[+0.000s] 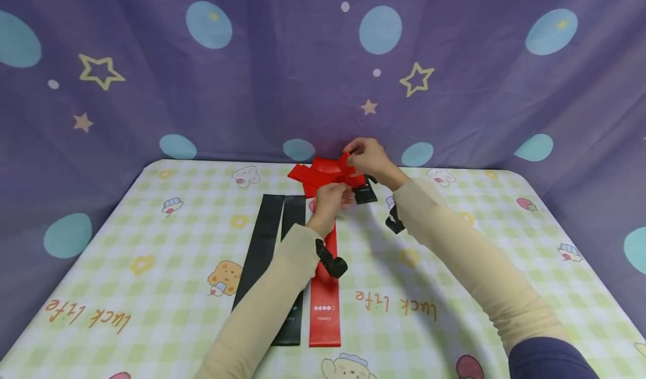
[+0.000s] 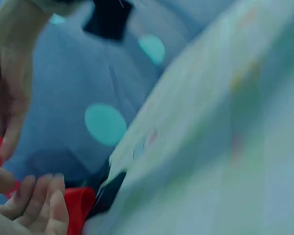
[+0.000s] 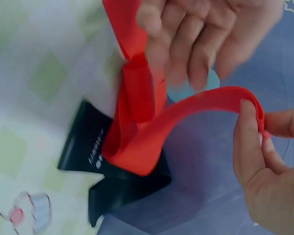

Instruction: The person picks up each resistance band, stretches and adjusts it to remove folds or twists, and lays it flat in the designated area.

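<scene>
My right hand pinches a loop of red resistance band between thumb and fingers, raised above a pile at the table's far edge. From that loop the band arcs down to red folds lying over a black band with pale lettering. Just left of it and nearer, my left hand hovers beside the pile, palm partly showing. Its fingers hang loosely bent and blurred in the right wrist view, with no band between them.
Flat on the checkered tablecloth lie a red band marked Heavy and two black bands, partly under the left forearm. A purple curtain rises right behind the table's far edge.
</scene>
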`<act>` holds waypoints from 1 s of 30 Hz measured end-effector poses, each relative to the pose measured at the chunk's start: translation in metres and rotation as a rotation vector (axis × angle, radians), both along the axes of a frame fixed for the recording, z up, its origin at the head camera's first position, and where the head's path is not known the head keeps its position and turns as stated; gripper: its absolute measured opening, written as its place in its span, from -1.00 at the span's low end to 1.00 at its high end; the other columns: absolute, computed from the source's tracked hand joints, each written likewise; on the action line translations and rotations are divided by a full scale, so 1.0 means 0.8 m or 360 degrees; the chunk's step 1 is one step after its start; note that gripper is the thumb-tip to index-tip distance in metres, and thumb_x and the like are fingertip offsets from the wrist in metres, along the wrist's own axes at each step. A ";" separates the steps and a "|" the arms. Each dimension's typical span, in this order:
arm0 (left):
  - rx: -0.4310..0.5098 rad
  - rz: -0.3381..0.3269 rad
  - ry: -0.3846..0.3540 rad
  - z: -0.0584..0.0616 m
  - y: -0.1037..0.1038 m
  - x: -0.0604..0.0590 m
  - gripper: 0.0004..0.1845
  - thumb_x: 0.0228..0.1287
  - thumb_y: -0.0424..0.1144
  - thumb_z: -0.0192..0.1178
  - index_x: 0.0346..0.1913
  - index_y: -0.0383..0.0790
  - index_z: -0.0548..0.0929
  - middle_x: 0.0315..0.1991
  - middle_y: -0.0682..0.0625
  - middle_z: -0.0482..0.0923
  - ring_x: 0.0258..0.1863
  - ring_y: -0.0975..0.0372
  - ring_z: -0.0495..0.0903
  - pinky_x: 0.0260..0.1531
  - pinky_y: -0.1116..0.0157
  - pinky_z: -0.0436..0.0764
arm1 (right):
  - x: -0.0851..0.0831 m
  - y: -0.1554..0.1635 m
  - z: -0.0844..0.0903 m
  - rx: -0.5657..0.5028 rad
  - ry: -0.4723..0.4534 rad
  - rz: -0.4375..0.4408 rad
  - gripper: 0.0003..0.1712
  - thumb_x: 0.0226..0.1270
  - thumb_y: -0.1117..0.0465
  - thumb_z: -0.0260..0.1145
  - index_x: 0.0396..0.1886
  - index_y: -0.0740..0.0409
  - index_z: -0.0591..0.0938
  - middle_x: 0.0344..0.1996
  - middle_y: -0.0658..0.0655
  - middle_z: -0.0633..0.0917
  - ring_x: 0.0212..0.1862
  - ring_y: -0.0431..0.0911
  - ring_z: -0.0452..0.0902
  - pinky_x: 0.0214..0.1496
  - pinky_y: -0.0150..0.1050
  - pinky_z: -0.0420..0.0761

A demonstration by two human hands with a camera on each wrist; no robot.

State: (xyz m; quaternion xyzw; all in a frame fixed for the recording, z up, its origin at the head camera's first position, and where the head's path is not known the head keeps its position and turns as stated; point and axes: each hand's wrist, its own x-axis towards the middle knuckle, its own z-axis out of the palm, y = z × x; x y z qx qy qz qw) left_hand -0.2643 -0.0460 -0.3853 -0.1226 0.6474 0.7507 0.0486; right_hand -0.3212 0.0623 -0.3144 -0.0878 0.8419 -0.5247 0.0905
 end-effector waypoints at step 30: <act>0.1041 0.0267 -0.0165 0.008 0.025 -0.003 -0.64 0.32 -0.42 0.09 0.15 -0.45 0.48 0.08 -0.14 0.49 -0.05 0.11 0.48 0.15 0.26 0.51 | 0.078 0.036 -0.058 -0.0781 -0.0391 -0.0337 -0.70 0.11 0.59 0.08 -0.12 0.42 0.37 -0.52 0.05 0.57 -0.54 -0.22 0.58 -0.40 -0.39 0.68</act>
